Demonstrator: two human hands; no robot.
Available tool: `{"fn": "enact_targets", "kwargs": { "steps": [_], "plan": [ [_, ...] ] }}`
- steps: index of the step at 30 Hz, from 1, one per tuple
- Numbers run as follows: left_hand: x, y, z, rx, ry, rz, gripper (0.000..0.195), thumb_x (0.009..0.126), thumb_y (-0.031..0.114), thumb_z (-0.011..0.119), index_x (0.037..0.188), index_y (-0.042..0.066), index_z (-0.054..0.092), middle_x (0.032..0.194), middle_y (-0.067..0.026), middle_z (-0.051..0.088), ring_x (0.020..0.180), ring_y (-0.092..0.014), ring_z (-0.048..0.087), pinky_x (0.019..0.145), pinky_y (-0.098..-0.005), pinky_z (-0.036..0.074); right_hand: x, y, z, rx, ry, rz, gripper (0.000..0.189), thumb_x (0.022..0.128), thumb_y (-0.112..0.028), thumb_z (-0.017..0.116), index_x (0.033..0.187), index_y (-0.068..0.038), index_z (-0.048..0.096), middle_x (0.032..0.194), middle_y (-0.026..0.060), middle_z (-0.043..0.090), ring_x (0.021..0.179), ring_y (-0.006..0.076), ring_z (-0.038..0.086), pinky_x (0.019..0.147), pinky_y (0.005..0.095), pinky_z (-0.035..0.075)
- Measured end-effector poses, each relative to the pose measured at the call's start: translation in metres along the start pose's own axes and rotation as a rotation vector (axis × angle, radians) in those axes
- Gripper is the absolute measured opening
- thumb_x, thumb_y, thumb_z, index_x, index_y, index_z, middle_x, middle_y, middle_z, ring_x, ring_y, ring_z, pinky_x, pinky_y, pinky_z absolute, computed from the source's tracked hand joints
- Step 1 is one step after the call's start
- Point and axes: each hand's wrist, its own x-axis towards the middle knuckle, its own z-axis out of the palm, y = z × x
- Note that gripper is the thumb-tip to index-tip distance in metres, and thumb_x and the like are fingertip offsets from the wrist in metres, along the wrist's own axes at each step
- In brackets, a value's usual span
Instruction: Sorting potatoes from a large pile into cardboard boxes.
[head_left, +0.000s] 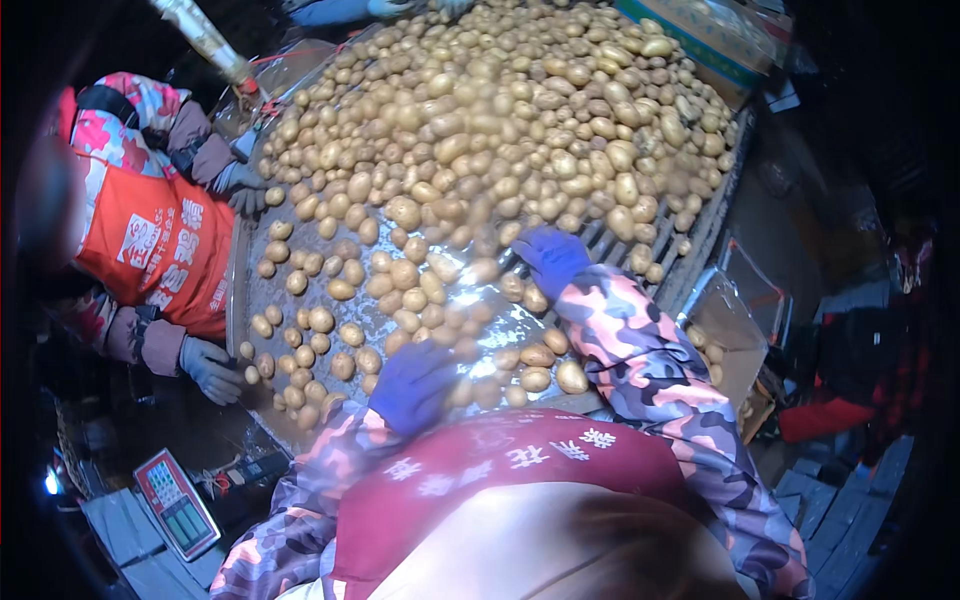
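Note:
Loose potatoes (432, 286) lie scattered over a wet metal sorting table (330, 244) in front of me. My left hand (415, 386), in a purple glove, is low over the near edge beside several potatoes. It is blurred, and its fingertips blend into the potatoes around it. Farther forward, my right hand (553, 259), gloved in the same purple, reaches to the edge of the big potato heap (487, 127). Dark slats (611, 244) run just to its right. Its palm is turned down, so whether a potato is under the fingers is hidden.
A co-worker in a red apron (161, 240) stands at the left, grey-gloved hands (211, 369) at the table rim. Beyond the heap lies a cardboard box (712, 37). A plastic-lined box (724, 341) with potatoes stands right. A digital scale display (178, 504) is lower left.

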Motion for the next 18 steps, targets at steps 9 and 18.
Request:
{"fn": "enact_targets", "kwargs": {
  "steps": [9,18],
  "plan": [
    [0.042,-0.041,-0.017,-0.053,0.162,-0.378,0.042,0.092,0.014,0.063,0.132,0.002,0.063,0.130,-0.0236,0.064,0.117,-0.045,0.062,0.100,-0.0502,0.050,-0.002,0.035,0.041,-0.268,0.071,0.013,0.041,0.092,-0.022,0.058,0.132,-0.010,0.055,0.128,0.0191,0.059,0.114,0.0366,0.060,0.095,0.0498,0.050],
    [0.145,-0.127,0.035,0.296,0.124,-0.476,0.058,0.083,0.034,0.066,0.138,0.014,0.061,0.131,-0.0211,0.063,0.117,-0.043,0.061,0.099,-0.0537,0.046,-0.072,-0.005,0.020,0.697,-0.156,0.549,0.038,0.099,-0.020,0.066,0.133,-0.006,0.058,0.119,0.0104,0.067,0.108,0.0253,0.064,0.092,0.0390,0.053]
  ]
}}
